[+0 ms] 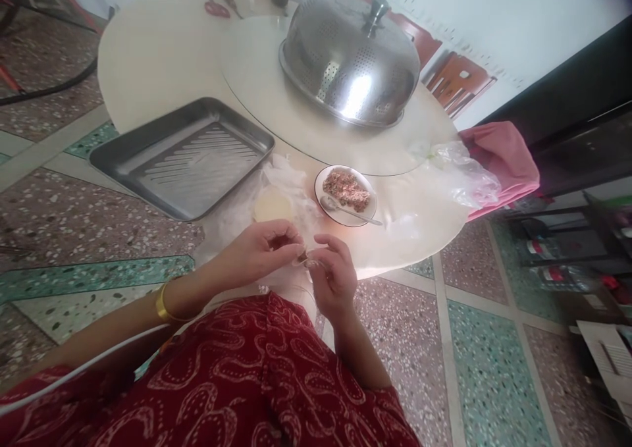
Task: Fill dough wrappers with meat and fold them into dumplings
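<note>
Pinching small wrapper [303, 260] btwn both hands — left [261, 249], right [334, 277]; plate [368, 216] w/ filling [347, 189], spoon [345, 211].

No text, label, brand, number or sign can be read anywhere in the view. The metal tray [182, 157] at ten o'clock, the steel dome cover [350, 58] at twelve o'clock and the small plate [345, 195] near the centre bear no lettering. The bottles [557, 262] on the shelf at three o'clock carry labels, but these are too blurred to make out.
</note>
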Tool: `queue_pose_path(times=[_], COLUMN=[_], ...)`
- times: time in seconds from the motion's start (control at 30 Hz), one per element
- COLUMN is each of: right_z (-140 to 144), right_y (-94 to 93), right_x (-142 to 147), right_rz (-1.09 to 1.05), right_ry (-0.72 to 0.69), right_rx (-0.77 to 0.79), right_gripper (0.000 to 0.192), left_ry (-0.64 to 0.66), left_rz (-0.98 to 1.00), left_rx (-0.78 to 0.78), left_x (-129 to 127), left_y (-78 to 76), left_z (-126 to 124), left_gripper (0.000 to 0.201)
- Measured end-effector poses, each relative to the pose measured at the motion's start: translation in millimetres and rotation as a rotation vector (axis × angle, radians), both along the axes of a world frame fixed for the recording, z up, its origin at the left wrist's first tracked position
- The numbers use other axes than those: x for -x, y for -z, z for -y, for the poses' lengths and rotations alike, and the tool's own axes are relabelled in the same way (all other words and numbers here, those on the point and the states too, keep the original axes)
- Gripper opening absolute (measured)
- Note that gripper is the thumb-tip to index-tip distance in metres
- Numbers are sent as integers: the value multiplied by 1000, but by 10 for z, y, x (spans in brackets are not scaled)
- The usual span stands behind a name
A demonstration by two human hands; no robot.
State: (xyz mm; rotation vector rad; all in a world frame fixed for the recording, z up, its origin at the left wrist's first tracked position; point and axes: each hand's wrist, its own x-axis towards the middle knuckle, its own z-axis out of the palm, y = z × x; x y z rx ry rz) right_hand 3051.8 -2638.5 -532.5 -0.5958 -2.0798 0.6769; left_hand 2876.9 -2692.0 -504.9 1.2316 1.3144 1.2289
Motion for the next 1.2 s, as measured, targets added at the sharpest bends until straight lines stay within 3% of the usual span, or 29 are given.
queue_pose_path(times=[0.33, 0.57, 0.77, 0.83, 1.0, 1.2], right_z=[26, 13, 17, 13, -3, 3], right_y=[-33, -18, -29, -9, 50, 63], right_x=[14, 18, 22, 21, 33, 61], right_rz=[-33, -10, -14, -35, -106, -144], right_ry=[-43, -35, 21, 54, 120, 110], right_rx=[-2, -4, -4, 18, 86, 103], right_gripper=[17, 35, 24, 18, 10, 10], left_ry=[65, 86, 111, 81, -151, -189], left_rz=[-44, -150, -230, -278, -409, -474], left_rx=[-46, -153, -212, -248, -294, -355], left_x=[8, 19, 18, -2, -71, -111], left_y=[6, -39, -68, -45, 67, 131], left_z=[48, 45, 83, 102, 135, 100], left_gripper=[14, 11, 16, 16, 17, 9])
